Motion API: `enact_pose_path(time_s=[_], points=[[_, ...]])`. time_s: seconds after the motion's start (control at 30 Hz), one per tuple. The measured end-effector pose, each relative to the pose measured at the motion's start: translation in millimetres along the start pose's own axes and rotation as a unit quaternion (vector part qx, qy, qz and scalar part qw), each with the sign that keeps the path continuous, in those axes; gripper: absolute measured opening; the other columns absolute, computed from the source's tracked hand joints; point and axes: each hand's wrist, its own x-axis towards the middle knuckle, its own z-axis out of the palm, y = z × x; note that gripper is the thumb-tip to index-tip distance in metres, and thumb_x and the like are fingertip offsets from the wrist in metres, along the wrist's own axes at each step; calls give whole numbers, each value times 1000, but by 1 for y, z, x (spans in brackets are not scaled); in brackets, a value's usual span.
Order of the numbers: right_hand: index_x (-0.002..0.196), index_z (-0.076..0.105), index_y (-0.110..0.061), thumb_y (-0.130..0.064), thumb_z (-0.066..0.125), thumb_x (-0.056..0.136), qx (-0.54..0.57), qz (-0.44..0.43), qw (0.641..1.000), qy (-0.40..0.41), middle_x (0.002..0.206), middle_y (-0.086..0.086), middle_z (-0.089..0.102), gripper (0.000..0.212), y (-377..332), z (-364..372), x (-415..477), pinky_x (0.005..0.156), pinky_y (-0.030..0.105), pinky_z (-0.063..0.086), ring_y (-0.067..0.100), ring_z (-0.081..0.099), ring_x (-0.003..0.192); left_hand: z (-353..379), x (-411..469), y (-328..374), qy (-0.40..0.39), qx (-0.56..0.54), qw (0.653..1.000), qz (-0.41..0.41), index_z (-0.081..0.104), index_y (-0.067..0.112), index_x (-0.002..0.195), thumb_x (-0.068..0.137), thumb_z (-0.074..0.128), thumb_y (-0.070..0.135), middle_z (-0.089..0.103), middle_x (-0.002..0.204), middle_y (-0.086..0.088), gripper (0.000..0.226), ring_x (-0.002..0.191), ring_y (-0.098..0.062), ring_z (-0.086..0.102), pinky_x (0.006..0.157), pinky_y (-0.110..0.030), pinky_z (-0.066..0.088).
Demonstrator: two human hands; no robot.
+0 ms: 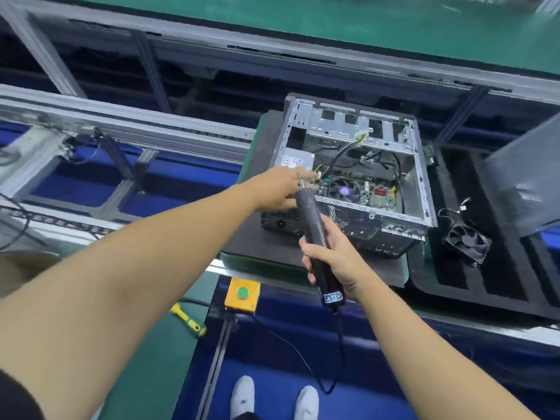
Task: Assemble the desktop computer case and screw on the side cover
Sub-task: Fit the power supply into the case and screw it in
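An open desktop computer case (419, 177) lies on its side on a black pad, its motherboard, cooler fan and cables exposed. My right hand (330, 262) grips a black electric screwdriver (315, 237) by its body, bit pointing up toward the case's near left corner. My left hand (283, 189) reaches out to the bit tip, fingers extended and blurred; whether they pinch a screw cannot be told. A grey side cover (524, 177) leans at the right edge.
A loose black fan (468, 242) with its wire lies on a black foam tray (497, 286) right of the case. A yellow box with a green button (242, 294) sits at the bench edge. A yellow-green screwdriver (188, 319) lies on the green mat. Conveyor rails run left.
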Motion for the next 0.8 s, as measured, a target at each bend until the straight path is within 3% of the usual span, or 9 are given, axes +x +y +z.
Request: enact_pose_path(time_s=[0.17, 0.23, 0.3, 0.33, 0.43, 0.53, 0.63, 0.7, 0.8], points=[[132, 52, -35, -12, 76, 78, -7, 22, 993, -119, 85, 5, 59, 63, 3, 24, 29, 50, 33, 49, 22, 54, 64, 3, -84, -7, 188, -114, 953, -210, 60, 18, 135, 100, 53, 22, 54, 144, -1, 35, 124, -23, 57, 105, -41, 42], [135, 49, -35, -12, 77, 78, -21, 39, 984, -173, 86, 6, 59, 67, 9, 44, 41, 53, 35, 51, 24, 55, 66, 9, -136, -7, 232, -192, 893, -334, 68, 18, 117, 101, 52, 26, 73, 107, -3, 24, 97, -20, 68, 88, -38, 51], [140, 46, -32, -10, 76, 78, -47, 50, 972, -223, 88, 8, 59, 73, 17, 70, 49, 55, 36, 52, 24, 56, 67, 20, -187, -2, 233, -256, 813, -469, 67, 21, 94, 101, 50, 34, 71, 71, -4, 23, 60, -17, 66, 60, -32, 50], [140, 46, -31, -8, 76, 78, -61, 53, 965, -248, 89, 8, 59, 73, 23, 86, 52, 56, 36, 52, 25, 56, 68, 28, -216, 1, 217, -247, 784, -527, 65, 22, 85, 101, 47, 37, 68, 68, -7, 28, 54, -19, 62, 55, -30, 45], [140, 46, -34, -10, 78, 76, -102, 63, 949, -293, 94, 7, 61, 76, 40, 128, 55, 61, 37, 54, 26, 58, 72, 53, -295, 19, 162, -242, 715, -636, 64, 20, 76, 102, 42, 38, 65, 73, -11, 39, 64, -27, 60, 63, -33, 46], [144, 41, -34, -13, 82, 74, -113, 89, 927, -347, 98, 8, 64, 84, 62, 169, 55, 64, 40, 54, 27, 60, 71, 73, -369, 41, 163, -240, 658, -694, 69, 18, 83, 102, 43, 33, 67, 84, -10, 36, 82, -29, 61, 69, -34, 44], [141, 40, -39, -16, 85, 75, -138, 111, 908, -379, 101, 7, 67, 83, 83, 202, 53, 63, 38, 56, 29, 64, 66, 82, -419, 61, 176, -250, 612, -729, 69, 15, 91, 101, 46, 27, 69, 87, -8, 28, 83, -28, 62, 71, -34, 45], [142, 40, -38, -18, 85, 75, -151, 114, 904, -383, 99, 7, 67, 84, 97, 220, 51, 65, 41, 56, 30, 64, 68, 85, -441, 72, 135, -263, 605, -739, 69, 12, 90, 98, 48, 22, 72, 86, -12, 25, 80, -28, 65, 70, -33, 46], [144, 39, -39, -19, 84, 77, -157, 132, 901, -382, 95, 6, 67, 83, 115, 243, 48, 65, 42, 56, 28, 62, 70, 94, -461, 86, -9, -283, 618, -733, 70, 8, 86, 96, 49, 15, 72, 87, -13, 24, 85, -28, 68, 75, -30, 48]])
